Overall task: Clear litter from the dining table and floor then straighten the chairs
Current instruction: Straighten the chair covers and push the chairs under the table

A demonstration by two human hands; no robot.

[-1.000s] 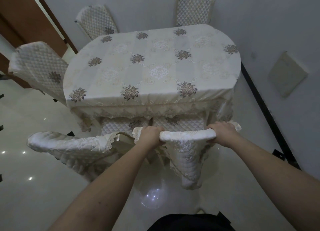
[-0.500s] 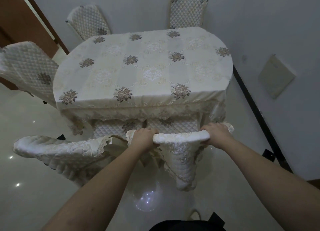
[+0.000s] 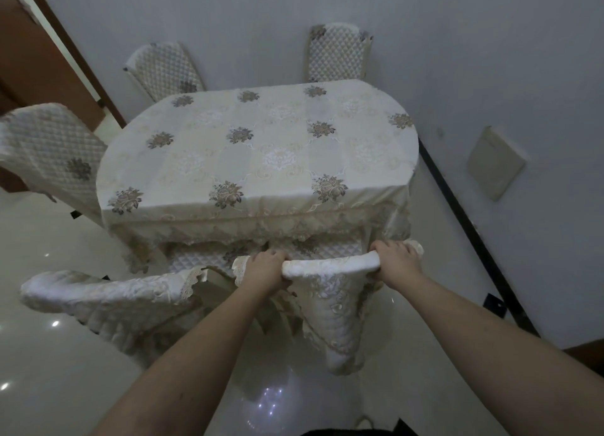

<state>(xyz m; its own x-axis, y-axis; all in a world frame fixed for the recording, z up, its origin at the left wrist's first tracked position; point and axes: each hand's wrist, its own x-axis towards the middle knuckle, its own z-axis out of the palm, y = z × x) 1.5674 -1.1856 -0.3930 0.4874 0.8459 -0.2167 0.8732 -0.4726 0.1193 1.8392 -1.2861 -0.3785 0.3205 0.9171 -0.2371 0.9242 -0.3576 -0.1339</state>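
1. Your left hand (image 3: pixel 266 269) grips the top rail of the near chair (image 3: pixel 330 291), fingers curled over its cream, lace-edged cover near the rail's left end.
2. Your right hand (image 3: pixel 397 262) clasps the same rail at its right end, fingers wrapped over the top.
3. That chair stands at the near side of the dining table (image 3: pixel 258 154), its quilted seat partly tucked under the hanging edge of the tablecloth.
4. A second chair (image 3: pixel 108 298) sits just to the left of the one you hold, its back turned at an angle to the table edge.
5. A third chair (image 3: pixel 49 151) stands at the table's left end, and two more, the far left chair (image 3: pixel 163 69) and the far right chair (image 3: pixel 338 53), stand on the far side against the wall.
6. The tablecloth shows only its floral pattern.
7. The glossy floor (image 3: pixel 42 370) reflects small points of light.
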